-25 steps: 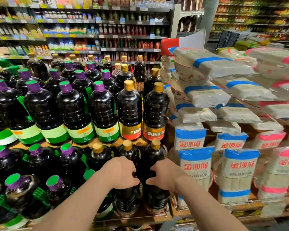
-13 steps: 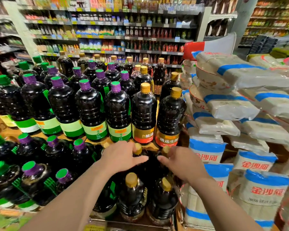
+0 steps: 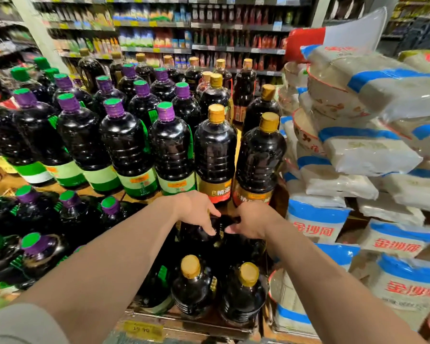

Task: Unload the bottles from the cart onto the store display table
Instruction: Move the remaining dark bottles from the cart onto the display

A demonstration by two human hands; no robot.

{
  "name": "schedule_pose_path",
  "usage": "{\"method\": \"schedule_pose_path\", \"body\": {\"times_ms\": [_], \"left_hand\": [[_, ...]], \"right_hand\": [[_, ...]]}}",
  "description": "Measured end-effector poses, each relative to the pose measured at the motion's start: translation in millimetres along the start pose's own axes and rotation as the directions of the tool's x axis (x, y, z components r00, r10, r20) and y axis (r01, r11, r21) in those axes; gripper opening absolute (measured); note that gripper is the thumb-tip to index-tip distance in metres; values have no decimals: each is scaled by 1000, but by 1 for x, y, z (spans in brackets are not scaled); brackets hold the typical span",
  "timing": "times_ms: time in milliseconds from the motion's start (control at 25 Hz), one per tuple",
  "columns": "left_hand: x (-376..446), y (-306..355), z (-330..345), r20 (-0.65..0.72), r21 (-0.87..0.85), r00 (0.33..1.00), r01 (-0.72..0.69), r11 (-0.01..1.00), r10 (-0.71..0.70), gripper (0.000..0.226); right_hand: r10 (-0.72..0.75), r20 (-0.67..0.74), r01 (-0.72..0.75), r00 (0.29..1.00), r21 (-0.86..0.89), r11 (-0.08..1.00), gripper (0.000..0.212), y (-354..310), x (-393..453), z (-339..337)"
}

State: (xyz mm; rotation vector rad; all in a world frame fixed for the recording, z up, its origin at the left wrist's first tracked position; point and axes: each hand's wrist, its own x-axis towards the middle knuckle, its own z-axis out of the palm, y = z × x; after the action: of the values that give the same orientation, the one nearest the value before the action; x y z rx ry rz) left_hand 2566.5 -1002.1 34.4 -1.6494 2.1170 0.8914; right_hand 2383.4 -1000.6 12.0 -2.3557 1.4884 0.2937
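The left hand (image 3: 196, 212) and right hand (image 3: 251, 220) rested with curled fingers on two dark bottles (image 3: 199, 242) on the desk (image 3: 184, 319); whether they gripped was unclear.

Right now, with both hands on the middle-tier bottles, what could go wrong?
1. The left hand and right hand reach in just under two gold-capped bottles standing at the upper tier's edge; lifting the hands could knock them forward.
2. Two more gold-capped bottles stand right below the forearms, close enough to be bumped.
3. The bags of noodles crowd the right side, limiting wrist room.
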Motion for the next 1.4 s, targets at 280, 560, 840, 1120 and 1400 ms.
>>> {"method": "schedule_pose_path", "body": {"times_ms": [280, 560, 840, 1120, 1400], "left_hand": [[-2, -4, 5, 11, -24, 1000, -26, 999, 27, 65], [-40, -24, 3, -50, -212, 994, -109, 971, 101, 95], [-150, -112, -12, -83, 359, 993, -47, 932, 81, 75], [-150, -176, 29, 209, 214, 969, -177, 961, 132, 74], [-139, -197, 38, 261, 123, 923, -322, 939, 282, 74]], "right_hand": [[-83, 105, 89, 991, -54, 995, 56, -2, 0, -11], [27, 198, -15, 980, -61, 998, 52, -2, 4, -10], [139, -478, -220, 868, -119, 968, 26, -121, -21, -46], [180, -45, -181, 983, -29, 983, 42, -231, 64, -9], [293, 19, -284, 956, -199, 938, 54, -239, 79, -9]]}}
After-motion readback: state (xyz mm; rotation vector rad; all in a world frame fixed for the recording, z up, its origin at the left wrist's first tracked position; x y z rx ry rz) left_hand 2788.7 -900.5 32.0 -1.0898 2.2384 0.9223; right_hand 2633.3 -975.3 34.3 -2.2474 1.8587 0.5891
